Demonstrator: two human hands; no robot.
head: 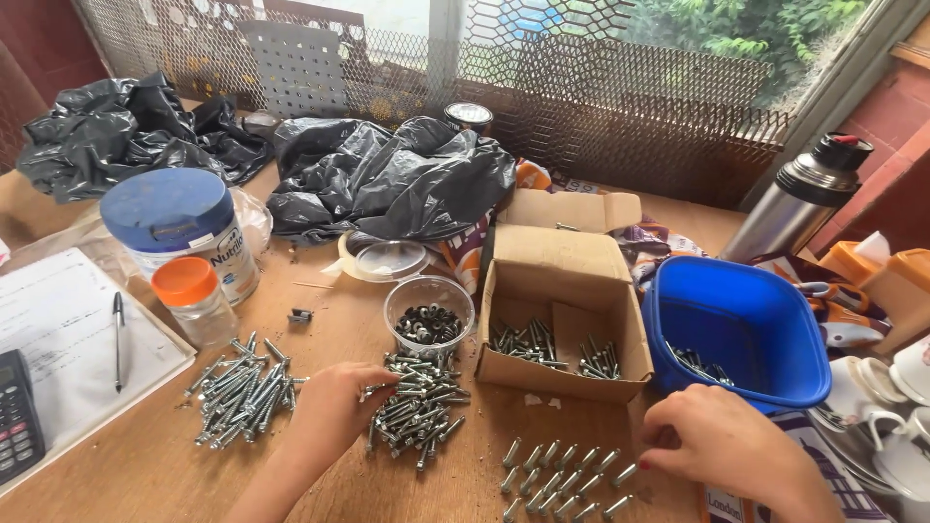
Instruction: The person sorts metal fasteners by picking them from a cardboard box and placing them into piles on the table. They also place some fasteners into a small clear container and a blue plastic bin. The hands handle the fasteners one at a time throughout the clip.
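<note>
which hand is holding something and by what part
The left hand pinches one silver metal bolt by an end, over the middle bolt pile. The right hand's grip cannot be told.

Left hand [334,402] and right hand [722,441]: both bare, without gloves, rings or watch. Forearms uncovered; no sleeve in view. One right fingernail carries red polish; the others are hidden.

Steel flask [796,199], black bags [392,179], calculator [16,416]
</note>
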